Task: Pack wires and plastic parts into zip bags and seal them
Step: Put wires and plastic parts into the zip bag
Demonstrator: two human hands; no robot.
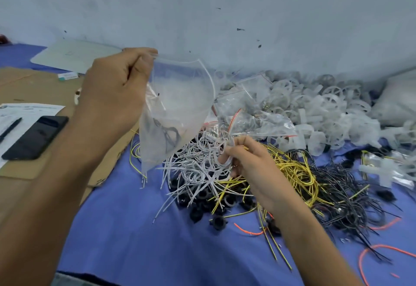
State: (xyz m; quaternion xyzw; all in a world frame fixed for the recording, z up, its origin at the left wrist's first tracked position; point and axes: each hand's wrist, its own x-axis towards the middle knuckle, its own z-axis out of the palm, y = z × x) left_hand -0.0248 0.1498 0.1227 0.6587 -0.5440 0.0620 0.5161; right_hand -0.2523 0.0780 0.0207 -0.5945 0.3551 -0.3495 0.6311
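Holds a clear zip bag (177,96) up by its mouth in the left hand (112,87); pinches a loop of white wires (194,167) at the bag's five o'clock with the right hand (246,162). Possibly dark wire (168,135) inside.

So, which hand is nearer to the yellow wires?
Right. The right hand pinches white wires just left of the yellow wires; the left hand holds a bag up, farther left.
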